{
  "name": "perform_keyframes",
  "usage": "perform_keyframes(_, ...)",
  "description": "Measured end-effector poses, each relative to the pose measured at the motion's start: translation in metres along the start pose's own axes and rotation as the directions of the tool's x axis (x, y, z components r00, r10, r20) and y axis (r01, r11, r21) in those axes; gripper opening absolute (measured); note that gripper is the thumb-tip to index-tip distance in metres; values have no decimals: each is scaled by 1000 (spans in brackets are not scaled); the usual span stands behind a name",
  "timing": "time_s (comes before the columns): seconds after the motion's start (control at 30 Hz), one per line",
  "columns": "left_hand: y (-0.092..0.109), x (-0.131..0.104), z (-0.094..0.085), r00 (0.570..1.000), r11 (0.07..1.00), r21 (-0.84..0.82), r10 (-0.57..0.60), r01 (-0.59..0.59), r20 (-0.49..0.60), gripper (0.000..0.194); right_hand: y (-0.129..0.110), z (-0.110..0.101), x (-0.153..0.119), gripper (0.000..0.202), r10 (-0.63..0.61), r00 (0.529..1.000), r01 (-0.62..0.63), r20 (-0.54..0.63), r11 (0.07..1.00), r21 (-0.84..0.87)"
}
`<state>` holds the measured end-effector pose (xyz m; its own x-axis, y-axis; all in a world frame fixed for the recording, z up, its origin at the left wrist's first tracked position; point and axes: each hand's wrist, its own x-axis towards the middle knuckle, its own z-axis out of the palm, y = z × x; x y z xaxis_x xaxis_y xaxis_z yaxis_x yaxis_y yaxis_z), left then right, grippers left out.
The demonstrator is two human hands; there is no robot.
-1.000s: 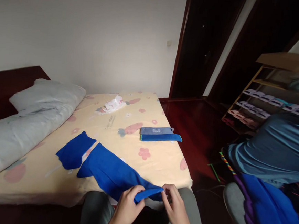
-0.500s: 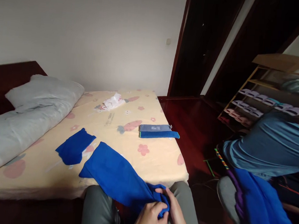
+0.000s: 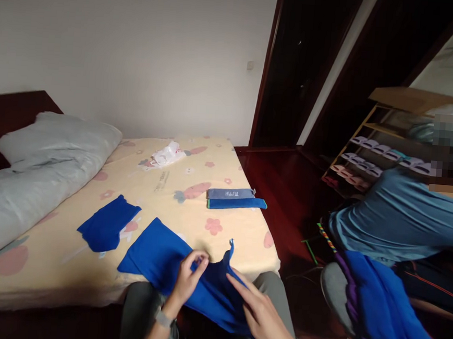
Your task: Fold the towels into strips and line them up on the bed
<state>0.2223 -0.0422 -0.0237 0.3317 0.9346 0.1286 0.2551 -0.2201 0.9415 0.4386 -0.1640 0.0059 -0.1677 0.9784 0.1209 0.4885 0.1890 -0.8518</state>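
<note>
A long blue cloth (image 3: 171, 249) runs from the front of the bed across my lap. My left hand (image 3: 190, 277), with a watch (image 3: 163, 318) on the wrist, is curled in a pinch at the cloth's upper edge. On the other side my right hand (image 3: 260, 310) has its fingers fairly straight along the cloth, gripping it; the thumb is hidden. Between the hands the edge sags, and a narrow corner sticks up by my right fingertips. A smaller blue cloth piece (image 3: 108, 223) lies flat on the bed to the left.
The patterned bed sheet (image 3: 194, 222) carries a grey quilt (image 3: 54, 161), a white plastic bag (image 3: 168, 154) and a grey-and-blue folded strip (image 3: 235, 199). At right a person in a blue shirt (image 3: 387, 218) sits near more blue cloth (image 3: 385, 297). Slippers fill a rack (image 3: 375, 123) behind.
My hands were together on a bunched end of the long blue cloth. They have moved apart, my left hand up and leftward, and that end is spread out.
</note>
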Motion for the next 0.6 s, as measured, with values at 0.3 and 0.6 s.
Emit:
perform_keyframes(0.3,18,46,33,767,959,-224,11,173,642,33,-15,-28,-4,39,-63,997,64,-44,997,36)
perform_keyframes(0.6,93,22,39,871,948,-208,305,-240,386,24,7,-23,6,71,131,950,-71,-284,974,213)
